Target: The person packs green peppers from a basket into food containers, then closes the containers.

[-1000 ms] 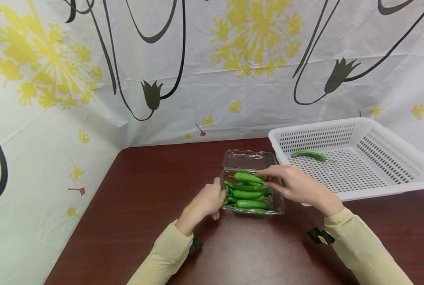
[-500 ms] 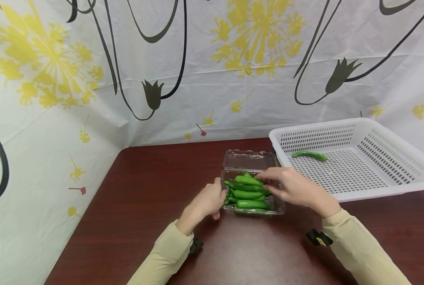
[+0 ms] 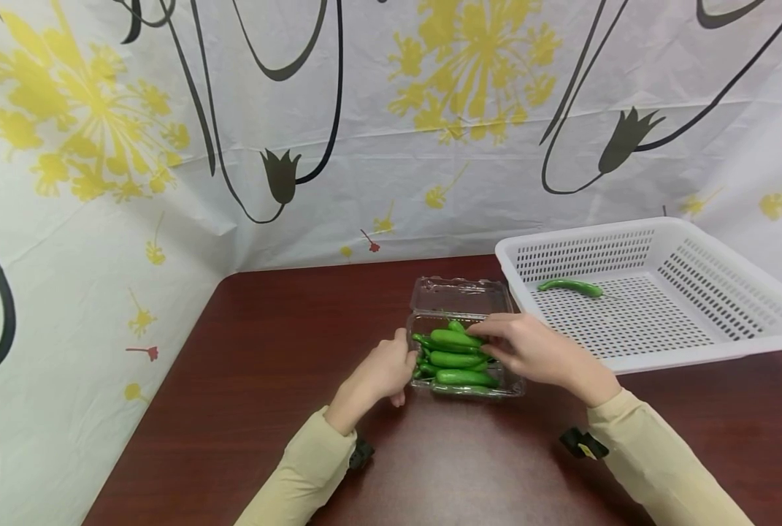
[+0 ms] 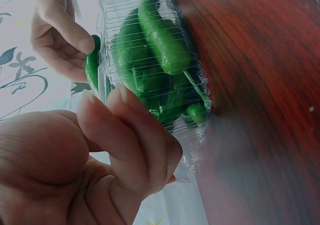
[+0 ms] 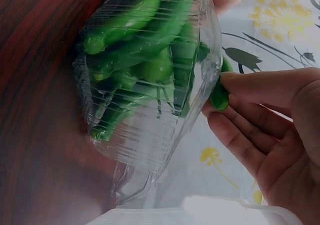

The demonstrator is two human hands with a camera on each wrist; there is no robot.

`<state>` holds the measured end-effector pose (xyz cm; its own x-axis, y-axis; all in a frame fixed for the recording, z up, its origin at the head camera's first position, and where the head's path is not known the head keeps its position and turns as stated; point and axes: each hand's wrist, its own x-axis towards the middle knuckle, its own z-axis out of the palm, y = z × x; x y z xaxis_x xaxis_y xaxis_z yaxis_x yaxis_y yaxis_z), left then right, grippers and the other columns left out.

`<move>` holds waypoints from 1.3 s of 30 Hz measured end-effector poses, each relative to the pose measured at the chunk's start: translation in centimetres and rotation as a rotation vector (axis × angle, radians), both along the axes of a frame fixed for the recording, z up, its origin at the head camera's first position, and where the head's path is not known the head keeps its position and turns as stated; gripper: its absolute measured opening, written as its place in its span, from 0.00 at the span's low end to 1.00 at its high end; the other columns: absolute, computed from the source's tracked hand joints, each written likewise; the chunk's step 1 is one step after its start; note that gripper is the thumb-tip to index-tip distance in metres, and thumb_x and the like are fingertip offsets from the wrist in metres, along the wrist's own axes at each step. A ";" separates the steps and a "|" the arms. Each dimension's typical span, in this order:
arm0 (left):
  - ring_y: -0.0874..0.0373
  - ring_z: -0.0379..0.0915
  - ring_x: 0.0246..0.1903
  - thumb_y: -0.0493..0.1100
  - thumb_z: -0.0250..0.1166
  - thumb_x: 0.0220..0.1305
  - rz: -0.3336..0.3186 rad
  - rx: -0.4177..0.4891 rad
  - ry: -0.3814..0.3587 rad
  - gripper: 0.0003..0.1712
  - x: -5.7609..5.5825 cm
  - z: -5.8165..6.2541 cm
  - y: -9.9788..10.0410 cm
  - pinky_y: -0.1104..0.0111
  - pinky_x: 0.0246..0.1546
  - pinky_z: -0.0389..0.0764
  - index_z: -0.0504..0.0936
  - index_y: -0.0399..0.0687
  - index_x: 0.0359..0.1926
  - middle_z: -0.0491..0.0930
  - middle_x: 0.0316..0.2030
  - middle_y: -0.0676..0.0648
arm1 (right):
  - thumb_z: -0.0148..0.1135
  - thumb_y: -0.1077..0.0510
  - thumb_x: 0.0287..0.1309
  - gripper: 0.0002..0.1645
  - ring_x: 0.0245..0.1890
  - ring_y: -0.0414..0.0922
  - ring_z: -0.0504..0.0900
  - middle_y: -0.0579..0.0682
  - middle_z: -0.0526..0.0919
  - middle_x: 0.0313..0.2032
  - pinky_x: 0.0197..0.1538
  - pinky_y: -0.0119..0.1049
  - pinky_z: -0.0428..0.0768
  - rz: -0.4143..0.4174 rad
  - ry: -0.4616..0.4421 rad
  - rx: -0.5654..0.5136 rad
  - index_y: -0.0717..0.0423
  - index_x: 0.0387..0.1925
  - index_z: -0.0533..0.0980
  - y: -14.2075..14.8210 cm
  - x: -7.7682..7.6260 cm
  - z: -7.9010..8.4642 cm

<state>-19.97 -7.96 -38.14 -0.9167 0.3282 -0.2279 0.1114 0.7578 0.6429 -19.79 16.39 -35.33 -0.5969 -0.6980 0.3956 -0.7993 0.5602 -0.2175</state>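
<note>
A clear plastic clamshell box, its lid folded open at the back, holds several green chili peppers. My left hand grips the box at its left end, with curled fingers by the wall in the left wrist view. Over the right part of the box, my right hand pinches one green chili pepper between thumb and fingertips. That pepper lies level just above the others, its far end pointing left. Through the ribbed wall, more peppers show piled inside.
To the right of the box stands a white perforated plastic basket with a single green chili pepper on its floor. Both rest on a dark red wooden table. A patterned white sheet hangs behind and at the left.
My right hand has come slightly down and nearer with the pepper, which now sits lower over the pile. A pepper behind it shows more. My left hand has stayed put.
</note>
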 end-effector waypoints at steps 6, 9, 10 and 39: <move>0.56 0.73 0.07 0.44 0.45 0.70 -0.001 0.010 0.000 0.33 0.0 0.0 0.0 0.71 0.25 0.77 0.44 0.33 0.68 0.75 0.09 0.46 | 0.65 0.67 0.48 0.19 0.37 0.42 0.81 0.50 0.82 0.40 0.42 0.37 0.79 -0.026 -0.024 0.001 0.61 0.46 0.78 -0.1 0.1 0.0; 0.56 0.73 0.07 0.44 0.45 0.70 -0.002 0.015 -0.001 0.33 0.0 0.0 0.0 0.71 0.24 0.77 0.44 0.33 0.68 0.75 0.09 0.46 | 0.65 0.69 0.48 0.20 0.36 0.41 0.81 0.50 0.82 0.39 0.41 0.37 0.80 -0.038 -0.038 0.006 0.62 0.46 0.78 -0.2 0.1 0.0; 0.56 0.73 0.07 0.44 0.45 0.70 -0.005 0.016 -0.001 0.33 0.0 0.0 0.0 0.71 0.24 0.77 0.44 0.33 0.68 0.75 0.09 0.46 | 0.64 0.69 0.48 0.20 0.37 0.41 0.81 0.50 0.82 0.39 0.41 0.37 0.79 -0.042 -0.042 0.008 0.62 0.46 0.78 -0.2 0.1 0.0; 0.57 0.73 0.07 0.44 0.45 0.70 -0.022 0.011 0.009 0.33 0.1 -0.1 0.0 0.71 0.28 0.78 0.44 0.32 0.68 0.75 0.08 0.48 | 0.60 0.67 0.53 0.17 0.41 0.48 0.80 0.52 0.81 0.40 0.44 0.42 0.78 -0.172 -0.036 0.129 0.60 0.46 0.78 -1.3 0.8 -0.6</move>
<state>-19.91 -8.01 -38.27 -0.9111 0.3508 -0.2164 0.1337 0.7482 0.6499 -19.01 15.07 -35.92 -0.7235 -0.6283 0.2858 -0.6828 0.7124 -0.1624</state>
